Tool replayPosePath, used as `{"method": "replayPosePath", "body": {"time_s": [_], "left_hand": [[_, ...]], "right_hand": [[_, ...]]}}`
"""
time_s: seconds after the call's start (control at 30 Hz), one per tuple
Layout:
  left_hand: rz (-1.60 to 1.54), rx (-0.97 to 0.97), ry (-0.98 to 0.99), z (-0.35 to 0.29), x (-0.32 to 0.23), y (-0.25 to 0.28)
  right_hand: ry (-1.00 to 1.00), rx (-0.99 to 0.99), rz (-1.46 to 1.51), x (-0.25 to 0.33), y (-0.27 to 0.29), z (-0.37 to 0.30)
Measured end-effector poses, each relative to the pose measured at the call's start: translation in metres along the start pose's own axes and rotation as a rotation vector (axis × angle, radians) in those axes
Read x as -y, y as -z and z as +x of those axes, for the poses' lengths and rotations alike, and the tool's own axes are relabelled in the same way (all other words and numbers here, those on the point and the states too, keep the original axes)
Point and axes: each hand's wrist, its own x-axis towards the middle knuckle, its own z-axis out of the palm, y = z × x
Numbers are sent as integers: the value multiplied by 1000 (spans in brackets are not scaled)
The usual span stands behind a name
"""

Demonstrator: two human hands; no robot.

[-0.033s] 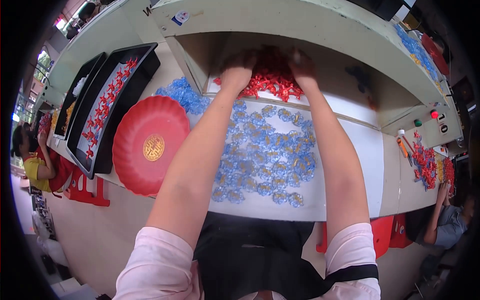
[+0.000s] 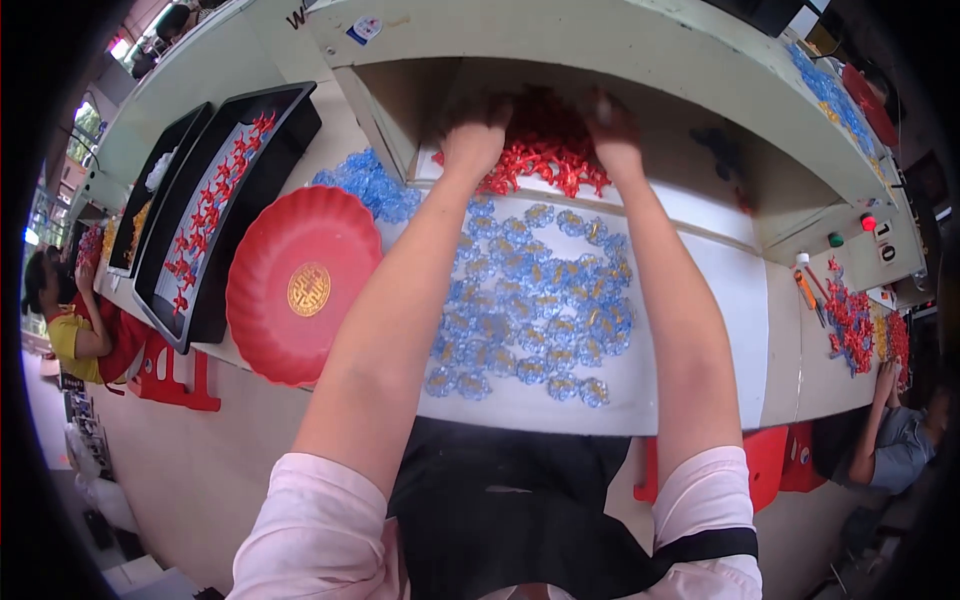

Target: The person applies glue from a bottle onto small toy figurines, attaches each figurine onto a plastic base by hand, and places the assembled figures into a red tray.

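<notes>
Both my arms reach forward into a recessed bay under a pale machine housing. A heap of glossy red small branched plastic pieces (image 2: 545,165) lies in it between my hands. My left hand (image 2: 475,142) is at the heap's left side, its fingers in shadow and partly hidden by the back of the hand. My right hand (image 2: 612,138) is at the right side, its fingers smeared by motion. Whether either hand grips a piece cannot be made out. Between my forearms, clear blue flower-like pieces with yellow centres (image 2: 535,290) are spread in rough rows on the white work surface (image 2: 705,350).
A red scalloped dish (image 2: 270,320) with a gold emblem stands left, beside a blue heap (image 2: 370,185). Black trays (image 2: 215,310) hold red pieces. At right are an orange-handled tool (image 2: 805,288), buttons (image 2: 868,222) and a mixed heap (image 2: 850,325). Co-workers sit at both sides.
My right hand has shifted slightly right, and the front of the red heap has a slightly different outline. The blue pieces lie as before.
</notes>
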Motion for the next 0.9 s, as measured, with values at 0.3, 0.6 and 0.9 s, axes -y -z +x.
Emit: {"method": "replayPosePath", "body": {"time_s": [0.3, 0.6, 0.9], "left_hand": [[-84, 143, -178, -193, 7, 104], [60, 314, -175, -216, 1, 71], [-55, 246, -390, -194, -36, 38]], "right_hand": [[221, 640, 46, 94, 65, -128], [217, 710, -208, 92, 95, -170], [87, 610, -350, 73, 154, -183]]}}
